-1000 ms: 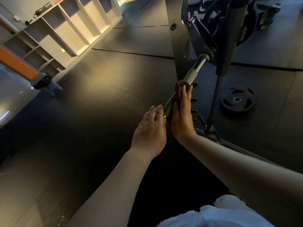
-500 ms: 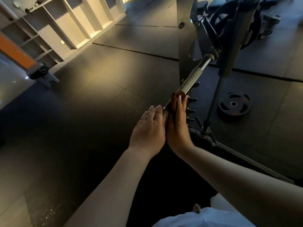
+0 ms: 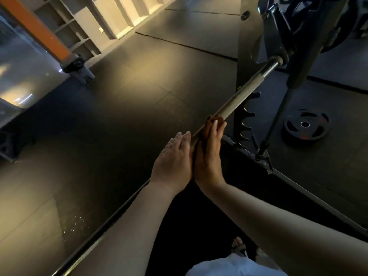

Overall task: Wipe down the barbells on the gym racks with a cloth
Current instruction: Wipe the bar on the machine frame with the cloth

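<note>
Here's the barbell [image 3: 245, 90], slanting across the rubber floor [image 3: 129, 92] from down at the near left up to the rack [image 3: 248, 42], where its far end sits beside the dark upright. Both hands are on it, palms facing each other with the bar sandwiched between them. The right grip [image 3: 209, 154] lies along the bar's right side, fingers stretched out straight, pressing a small brown cloth [image 3: 216, 118] flat against the steel. The cloth peeks out just past the fingertips, so it sits at the rack end of that hand, between fingers and bar. The thumb is hidden, and from what shows this is an open, flat press and not a wrap. The left grip [image 3: 175, 156] is open too, holding nothing, with straight fingers laid against the bar's left side and the heel of the hand touching the right one. Beyond the cloth, bare shiny bar runs up to the rack; behind the wrists, the bar carries on down under the left forearm. To the right, a black weight plate [image 3: 305, 125] lies flat on the floor, well apart from the hands. Pale cubby shelves [image 3: 119, 16] and an orange post [image 3: 37, 26] stand at the far left, and a sandalled foot [image 3: 239, 245] shows below.
</note>
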`<state>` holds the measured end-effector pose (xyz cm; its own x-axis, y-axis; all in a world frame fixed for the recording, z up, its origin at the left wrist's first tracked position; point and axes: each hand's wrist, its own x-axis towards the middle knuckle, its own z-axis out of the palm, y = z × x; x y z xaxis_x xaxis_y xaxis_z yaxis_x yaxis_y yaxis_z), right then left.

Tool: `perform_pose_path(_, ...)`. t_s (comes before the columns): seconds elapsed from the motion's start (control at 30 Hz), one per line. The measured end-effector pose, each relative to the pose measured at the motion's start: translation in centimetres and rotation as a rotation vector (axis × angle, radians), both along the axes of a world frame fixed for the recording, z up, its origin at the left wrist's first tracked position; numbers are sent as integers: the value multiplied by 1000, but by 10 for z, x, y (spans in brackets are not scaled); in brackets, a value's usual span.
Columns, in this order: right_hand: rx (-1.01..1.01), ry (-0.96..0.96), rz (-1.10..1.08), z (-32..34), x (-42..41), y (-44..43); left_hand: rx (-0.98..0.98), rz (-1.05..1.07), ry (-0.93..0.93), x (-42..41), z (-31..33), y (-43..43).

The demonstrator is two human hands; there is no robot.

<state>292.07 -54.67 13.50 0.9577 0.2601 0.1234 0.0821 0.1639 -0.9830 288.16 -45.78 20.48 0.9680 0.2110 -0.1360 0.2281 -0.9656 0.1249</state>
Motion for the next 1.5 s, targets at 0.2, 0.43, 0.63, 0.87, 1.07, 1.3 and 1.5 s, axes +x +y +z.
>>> perform_pose_path(0.2, -114, 12, -134, 13, 48, -19, 9, 51, 5, -9, 0, -3)
perform_pose_path(0.43, 35, -23, -23, -3, -5, 2, -9, 31, -13, -7, -6, 2)
perform_pose_path(0.63, -28, 22, -18, -4, 15, -7, 29, 6, -13, -9, -9, 0)
perform_pose_path(0.87, -101, -50, -20, -4, -29, 10, 26, -87, 1, -31, 0, 13)
perform_pose_path(1.07, -99, -43, -86, 0, -44, 24, 3, -109, 63, -61, 5, 36)
perform_pose_path(1.3, -25, 132, -222, 15, -35, 33, -40, -137, 59, -76, 5, 48)
perform_pose_path(1.5, 24, 19, -117, -13, -116, 63, -45, -142, 56, -89, 1, 56)
